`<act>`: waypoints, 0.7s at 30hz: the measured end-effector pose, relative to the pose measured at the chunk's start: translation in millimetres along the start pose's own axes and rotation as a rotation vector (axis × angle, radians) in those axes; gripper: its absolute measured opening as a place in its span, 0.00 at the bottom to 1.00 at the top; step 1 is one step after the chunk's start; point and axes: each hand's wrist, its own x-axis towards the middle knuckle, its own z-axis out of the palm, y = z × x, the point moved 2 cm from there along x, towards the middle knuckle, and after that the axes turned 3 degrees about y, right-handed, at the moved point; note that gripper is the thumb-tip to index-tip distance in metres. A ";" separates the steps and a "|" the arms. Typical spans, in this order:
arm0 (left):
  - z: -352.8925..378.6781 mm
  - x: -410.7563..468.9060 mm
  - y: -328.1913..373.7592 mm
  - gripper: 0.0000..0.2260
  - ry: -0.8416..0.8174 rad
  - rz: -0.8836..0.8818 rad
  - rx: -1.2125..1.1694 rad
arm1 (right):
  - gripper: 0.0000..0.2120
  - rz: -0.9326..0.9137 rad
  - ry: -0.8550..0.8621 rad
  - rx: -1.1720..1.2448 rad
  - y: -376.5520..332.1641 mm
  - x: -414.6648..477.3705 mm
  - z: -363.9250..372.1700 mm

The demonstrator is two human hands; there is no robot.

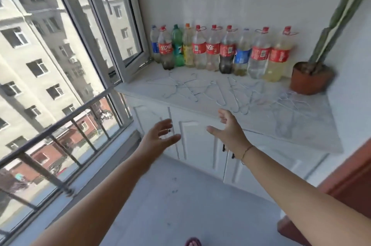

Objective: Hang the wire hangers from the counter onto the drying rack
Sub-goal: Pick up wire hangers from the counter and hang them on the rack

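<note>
Several thin wire hangers (pixel 218 93) lie scattered flat across the pale marble counter (pixel 297 123) in the corner. My left hand (pixel 160 137) is stretched out in front of the cabinet doors, fingers spread, holding nothing. My right hand (pixel 228 129) reaches up to the counter's front edge, fingers straight and empty, just short of the nearest hangers. No drying rack is in view.
A row of several plastic bottles (pixel 220 51) lines the back wall on the counter. A potted cactus (pixel 311 77) stands at the counter's right end. An open window sash (pixel 120 31) juts over the left end. A railing (pixel 60 141) runs along the left; red-brown furniture (pixel 349 181) is at right.
</note>
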 end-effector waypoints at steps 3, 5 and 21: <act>33.5 48.2 0.0 0.22 -0.068 0.005 -0.017 | 0.30 0.083 0.068 0.002 25.1 29.1 -23.5; 54.0 81.9 -2.5 0.21 -0.113 0.003 -0.039 | 0.28 0.130 0.105 0.009 39.7 50.7 -36.9; 204.0 297.0 -5.6 0.18 -0.461 -0.052 0.020 | 0.14 0.571 0.531 0.022 166.7 158.5 -153.7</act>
